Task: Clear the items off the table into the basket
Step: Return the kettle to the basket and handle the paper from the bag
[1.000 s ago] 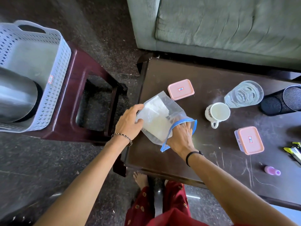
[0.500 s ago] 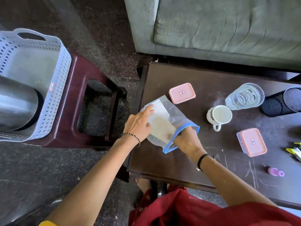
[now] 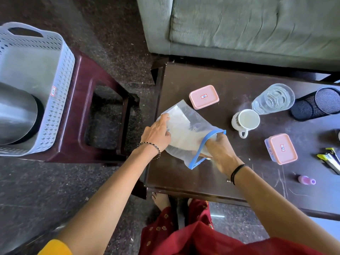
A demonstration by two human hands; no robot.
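A clear zip bag [image 3: 185,129] with a blue rim and white paper inside lies near the left edge of the dark table [image 3: 198,177]. My left hand [image 3: 157,134] holds the bag's closed end, fingers stretched over it. The fingers of my right hand [image 3: 219,150] are inside the bag's blue mouth and grip it. The white perforated basket [image 3: 61,74] stands on a maroon stool [image 3: 81,111] to the left, with a steel vessel [image 3: 14,115] in it.
On the table are two pink-lidded boxes [image 3: 203,97] [image 3: 281,149], a white mug [image 3: 245,120], a glass [image 3: 274,98], a black mesh holder [image 3: 316,103], a small purple bottle [image 3: 306,180] and sachets [image 3: 329,160]. A green sofa [image 3: 239,24] is behind.
My left hand went from clasping the bag's corner to lying with fingers stretched over it. The right hand stayed in the bag's mouth, and the bag shifted slightly on the table.
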